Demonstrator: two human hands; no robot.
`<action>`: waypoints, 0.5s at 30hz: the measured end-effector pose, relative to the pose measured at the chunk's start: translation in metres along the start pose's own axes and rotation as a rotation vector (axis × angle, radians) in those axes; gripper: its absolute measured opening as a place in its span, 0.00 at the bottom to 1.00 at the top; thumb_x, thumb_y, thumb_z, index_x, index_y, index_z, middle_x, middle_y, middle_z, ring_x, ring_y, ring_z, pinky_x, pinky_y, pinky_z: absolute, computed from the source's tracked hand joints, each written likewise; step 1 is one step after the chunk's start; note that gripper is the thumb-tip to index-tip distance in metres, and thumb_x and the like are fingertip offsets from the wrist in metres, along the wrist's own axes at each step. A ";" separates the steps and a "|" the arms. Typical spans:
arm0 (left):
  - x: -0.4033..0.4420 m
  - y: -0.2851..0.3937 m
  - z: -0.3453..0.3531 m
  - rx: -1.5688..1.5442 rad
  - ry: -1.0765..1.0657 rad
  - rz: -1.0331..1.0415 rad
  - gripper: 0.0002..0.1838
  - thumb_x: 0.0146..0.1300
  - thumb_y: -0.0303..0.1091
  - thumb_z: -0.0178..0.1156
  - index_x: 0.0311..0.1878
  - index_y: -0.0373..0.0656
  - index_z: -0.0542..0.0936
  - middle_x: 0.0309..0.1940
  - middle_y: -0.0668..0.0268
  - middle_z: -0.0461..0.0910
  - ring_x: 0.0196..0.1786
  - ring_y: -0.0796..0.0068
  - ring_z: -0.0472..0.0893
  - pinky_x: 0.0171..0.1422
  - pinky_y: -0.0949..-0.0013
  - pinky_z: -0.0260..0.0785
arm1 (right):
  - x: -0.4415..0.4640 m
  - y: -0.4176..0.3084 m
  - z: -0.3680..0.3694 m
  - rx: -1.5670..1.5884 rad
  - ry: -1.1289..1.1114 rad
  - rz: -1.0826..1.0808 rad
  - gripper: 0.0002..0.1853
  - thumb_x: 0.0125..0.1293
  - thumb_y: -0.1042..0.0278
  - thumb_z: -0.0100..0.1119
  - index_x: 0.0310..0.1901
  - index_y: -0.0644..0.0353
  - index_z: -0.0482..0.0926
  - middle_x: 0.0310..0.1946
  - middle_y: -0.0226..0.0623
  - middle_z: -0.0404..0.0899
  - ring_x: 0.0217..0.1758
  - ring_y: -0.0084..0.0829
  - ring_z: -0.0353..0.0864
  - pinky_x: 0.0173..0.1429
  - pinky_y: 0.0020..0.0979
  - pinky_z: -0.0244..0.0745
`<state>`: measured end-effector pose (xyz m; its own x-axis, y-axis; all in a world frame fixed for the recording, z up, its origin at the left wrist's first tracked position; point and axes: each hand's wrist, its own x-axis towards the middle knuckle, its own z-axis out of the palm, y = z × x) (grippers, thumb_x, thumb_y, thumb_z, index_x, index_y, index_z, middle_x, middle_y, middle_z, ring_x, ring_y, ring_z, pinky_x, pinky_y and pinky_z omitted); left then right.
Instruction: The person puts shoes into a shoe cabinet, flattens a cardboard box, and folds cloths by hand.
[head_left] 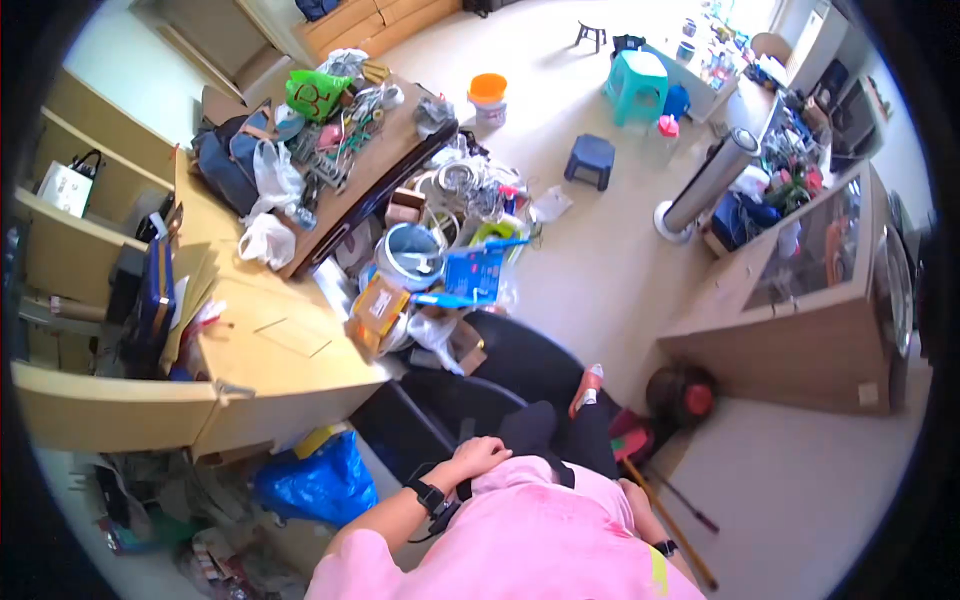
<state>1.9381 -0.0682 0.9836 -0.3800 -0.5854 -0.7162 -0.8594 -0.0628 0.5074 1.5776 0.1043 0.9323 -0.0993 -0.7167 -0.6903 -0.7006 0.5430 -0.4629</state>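
My left hand (pixel 482 456) rests at my waist, near a dark strap over my pink shirt (pixel 540 530). Its fingers lie loosely against my body, with nothing visible in them. A black band (pixel 430 497) circles that wrist. At my other side, my right hand (pixel 630 492) is mostly covered by the shirt, so its fingers are hidden. Just below my lap on the right, the wooden handle (pixel 668 520) of a long tool slants across the floor near a red dustpan-like piece (pixel 630 436).
A dark-topped desk (pixel 385 165) carries tools and bags. Beside it on the floor lie a clear-walled bucket (pixel 410 255), boxes and coiled cable. A blue stool (pixel 590 160), an orange bucket (pixel 488 90) and a tower fan (pixel 710 185) stand farther off. A wooden cabinet (pixel 790 350) lies rightward.
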 end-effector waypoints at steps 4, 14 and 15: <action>0.142 0.028 -0.027 -0.168 0.091 0.023 0.21 0.62 0.54 0.56 0.42 0.46 0.83 0.39 0.54 0.84 0.46 0.55 0.82 0.51 0.55 0.74 | 0.134 0.018 -0.081 0.062 -0.022 -0.091 0.17 0.66 0.53 0.49 0.42 0.59 0.78 0.37 0.56 0.80 0.45 0.55 0.79 0.47 0.49 0.72; 0.363 0.086 -0.113 -0.130 0.143 -0.010 0.20 0.63 0.55 0.56 0.39 0.46 0.79 0.35 0.55 0.83 0.41 0.53 0.83 0.46 0.53 0.74 | 0.337 -0.036 -0.252 -0.308 0.022 -0.018 0.12 0.63 0.63 0.50 0.44 0.58 0.77 0.39 0.55 0.80 0.45 0.56 0.79 0.46 0.46 0.73; 0.386 0.082 -0.122 -0.227 0.185 -0.038 0.20 0.63 0.55 0.55 0.39 0.46 0.80 0.36 0.55 0.83 0.43 0.53 0.82 0.48 0.53 0.73 | 0.365 -0.050 -0.272 -0.374 -0.006 -0.097 0.11 0.63 0.63 0.51 0.42 0.58 0.77 0.37 0.54 0.80 0.42 0.56 0.79 0.44 0.48 0.74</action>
<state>1.7627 -0.3983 0.8074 -0.2626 -0.7153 -0.6476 -0.7651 -0.2546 0.5914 1.3845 -0.3035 0.8553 -0.0161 -0.7538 -0.6569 -0.9162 0.2743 -0.2922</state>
